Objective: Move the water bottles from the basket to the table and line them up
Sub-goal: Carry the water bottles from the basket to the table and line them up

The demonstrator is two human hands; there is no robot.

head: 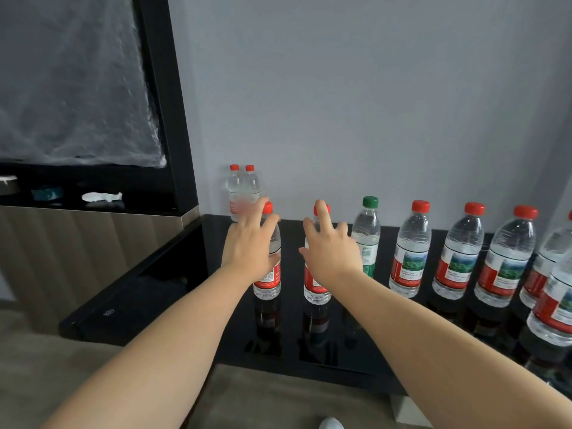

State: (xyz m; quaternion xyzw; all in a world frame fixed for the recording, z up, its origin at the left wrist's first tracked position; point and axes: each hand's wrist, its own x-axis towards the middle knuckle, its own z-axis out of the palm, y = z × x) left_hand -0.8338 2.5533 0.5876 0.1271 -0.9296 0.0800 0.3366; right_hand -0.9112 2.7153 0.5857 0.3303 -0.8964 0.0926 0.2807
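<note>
Clear plastic red-capped water bottles are lined up toward 3 o'clock on glossy black table. Left-end bottle is touched by left hand, 2nd bottle by right hand; fingers spread, nothing clasped. Risk: 1 nudged over on pull-back, neighbours toppled.

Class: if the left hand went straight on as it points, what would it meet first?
Probably the leftmost front-row bottle, right ahead of the left hand; they may already touch, depth is unclear.

Soft, even, moderately bright light. We note mirror reflections on the glossy black table, a slightly blurred left hand and right hand, and curved wide-angle edges.
</note>
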